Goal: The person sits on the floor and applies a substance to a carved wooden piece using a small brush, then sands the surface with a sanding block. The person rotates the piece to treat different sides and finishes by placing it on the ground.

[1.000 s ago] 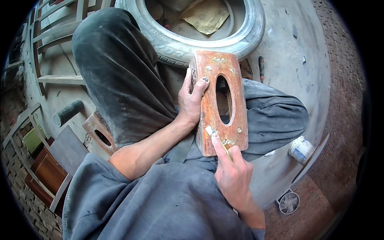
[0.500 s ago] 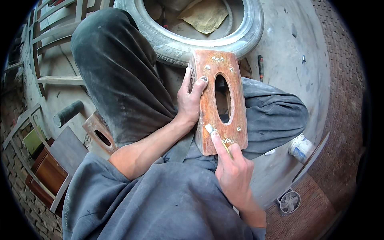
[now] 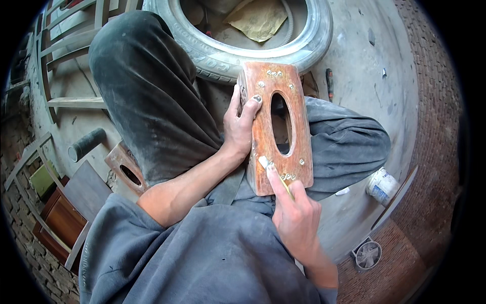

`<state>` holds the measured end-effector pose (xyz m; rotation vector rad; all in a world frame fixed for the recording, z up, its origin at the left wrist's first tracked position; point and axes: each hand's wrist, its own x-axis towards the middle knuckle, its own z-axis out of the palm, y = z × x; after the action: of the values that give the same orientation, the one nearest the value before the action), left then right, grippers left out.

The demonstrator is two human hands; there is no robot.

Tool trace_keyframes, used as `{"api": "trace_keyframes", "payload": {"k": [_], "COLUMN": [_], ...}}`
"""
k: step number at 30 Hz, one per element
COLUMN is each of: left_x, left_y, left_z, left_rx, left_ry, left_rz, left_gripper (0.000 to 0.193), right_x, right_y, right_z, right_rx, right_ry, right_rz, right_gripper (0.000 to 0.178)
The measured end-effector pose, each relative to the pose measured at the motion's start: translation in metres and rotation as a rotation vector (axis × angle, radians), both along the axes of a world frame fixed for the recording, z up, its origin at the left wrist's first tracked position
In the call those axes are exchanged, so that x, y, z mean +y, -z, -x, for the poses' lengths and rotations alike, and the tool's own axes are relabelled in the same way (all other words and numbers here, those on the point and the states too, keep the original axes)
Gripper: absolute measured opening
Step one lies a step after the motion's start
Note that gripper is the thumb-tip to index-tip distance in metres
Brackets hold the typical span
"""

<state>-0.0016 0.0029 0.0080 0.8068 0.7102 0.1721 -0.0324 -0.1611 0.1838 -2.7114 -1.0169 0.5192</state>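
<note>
A reddish-brown wooden tissue box (image 3: 298, 124) with an oval opening and small shiny inlays on its top rests tilted over my lap. My left hand (image 3: 239, 126) grips its left side, thumb on the top face and fingers down the side wall. Near the lower left of that face, my right hand (image 3: 299, 215) pinches a thin tool (image 3: 263, 161) with a whitish tip and a yellowish handle. The index finger lies along the tool, and the tip meets the wood beside a small inlay. Most of the handle is hidden in the hand.
A dusty tyre (image 3: 202, 58) lies ahead, with yellowish paper (image 3: 258, 20) inside. A screwdriver (image 3: 330, 86) and a white tub (image 3: 383, 185) are at right. To the left stand a second tissue box (image 3: 117, 158), a dark cylinder (image 3: 87, 144) and wooden frames (image 3: 76, 102).
The tissue box has shifted very slightly. Both hands keep their holds, and the tool's tip stays at nearly the same spot.
</note>
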Motion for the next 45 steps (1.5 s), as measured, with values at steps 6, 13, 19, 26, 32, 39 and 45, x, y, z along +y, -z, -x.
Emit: {"api": "trace_keyframes", "payload": {"k": [6,13,19,26,32,39,45], "left_x": [-0.004,-0.004,-0.003,-0.004,-0.003,-0.005,-0.004], "left_y": [0.008,0.012,0.01,0.008,-0.001,0.008,0.006], "left_z": [0.0,-0.003,-0.002,-0.001,-0.002,-0.004,-0.002], "left_rx": [-0.014,-0.016,-0.017,-0.016,0.009,-0.021,-0.004], "left_ry": [-0.025,-0.027,-0.038,-0.022,-0.023,-0.039,-0.015], "left_rz": [-0.027,-0.002,0.042,0.009,0.027,-0.02,0.002], "left_gripper": [0.074,0.076,0.076,0.077,0.074,0.074,0.075], "right_x": [-0.003,-0.006,0.001,0.004,-0.002,-0.004,0.004], "right_y": [-0.003,-0.002,0.0,0.001,-0.001,0.001,0.002], "right_z": [0.0,0.0,-0.008,-0.009,-0.005,-0.003,-0.015], "right_rx": [0.016,0.009,-0.003,-0.001,-0.004,-0.02,-0.009], "right_ry": [-0.01,-0.024,-0.038,-0.033,-0.025,-0.037,-0.057], "right_rz": [0.015,0.021,0.019,0.007,0.02,0.01,0.027], "right_gripper": [0.065,0.066,0.067,0.066,0.066,0.064,0.061]}}
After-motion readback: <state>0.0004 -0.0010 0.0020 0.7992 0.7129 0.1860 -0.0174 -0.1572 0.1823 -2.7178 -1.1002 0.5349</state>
